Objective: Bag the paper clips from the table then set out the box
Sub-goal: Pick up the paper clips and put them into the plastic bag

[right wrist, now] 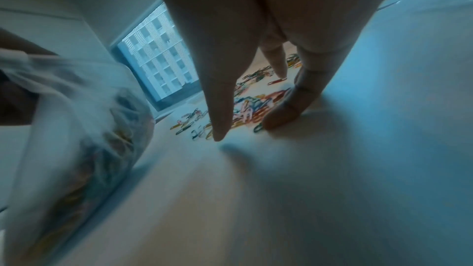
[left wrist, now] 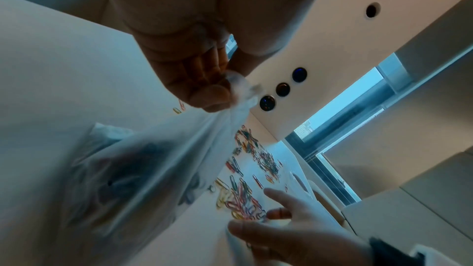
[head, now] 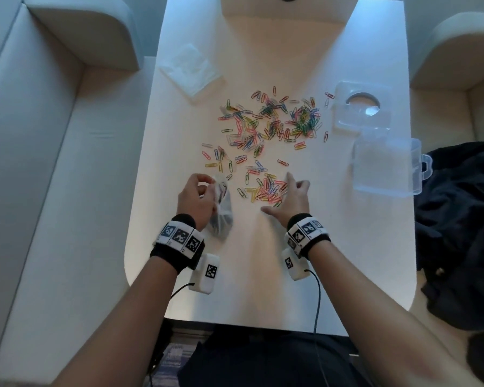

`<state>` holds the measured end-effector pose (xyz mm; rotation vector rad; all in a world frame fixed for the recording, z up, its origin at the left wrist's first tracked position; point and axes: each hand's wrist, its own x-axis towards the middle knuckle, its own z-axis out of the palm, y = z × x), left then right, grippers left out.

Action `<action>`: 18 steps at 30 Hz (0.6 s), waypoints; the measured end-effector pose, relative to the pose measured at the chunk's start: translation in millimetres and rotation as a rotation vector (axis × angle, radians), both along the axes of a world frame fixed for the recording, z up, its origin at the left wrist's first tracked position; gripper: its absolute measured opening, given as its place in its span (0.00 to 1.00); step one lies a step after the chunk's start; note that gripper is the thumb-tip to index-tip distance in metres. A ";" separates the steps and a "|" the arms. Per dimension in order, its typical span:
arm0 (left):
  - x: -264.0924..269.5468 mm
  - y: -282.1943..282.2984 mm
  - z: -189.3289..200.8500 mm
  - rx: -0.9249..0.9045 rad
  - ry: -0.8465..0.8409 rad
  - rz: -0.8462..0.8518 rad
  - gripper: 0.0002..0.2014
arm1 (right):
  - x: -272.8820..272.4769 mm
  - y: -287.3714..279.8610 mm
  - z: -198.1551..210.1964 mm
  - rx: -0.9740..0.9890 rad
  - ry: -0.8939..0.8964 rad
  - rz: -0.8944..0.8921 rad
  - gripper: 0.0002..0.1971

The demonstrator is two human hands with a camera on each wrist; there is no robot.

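Coloured paper clips (head: pixel 271 124) lie scattered over the middle of the white table (head: pixel 347 247). A small heap of clips (head: pixel 267 191) lies near the front. My left hand (head: pixel 197 196) pinches the mouth of a clear plastic bag (head: pixel 221 216) that holds several clips; the bag (left wrist: pixel 143 169) hangs below the fingers. My right hand (head: pixel 287 196) hovers with spread fingers over the near heap (right wrist: pixel 256 104), fingertips touching the table beside it. The clear plastic box (head: pixel 386 167) stands at the right, its lid (head: pixel 361 107) lying behind it.
A stack of spare clear bags (head: pixel 190 68) lies at the table's back left. Pale sofa cushions (head: pixel 53 135) flank the table on both sides. A dark garment (head: pixel 464 219) is heaped at the right edge.
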<state>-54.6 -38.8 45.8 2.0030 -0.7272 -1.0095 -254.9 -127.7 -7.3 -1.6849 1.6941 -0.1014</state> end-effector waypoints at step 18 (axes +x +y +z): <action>-0.4 1.0 -2.4 0.000 0.071 -0.035 0.03 | 44.6 -46.2 -0.6 -0.204 -0.045 0.239 0.06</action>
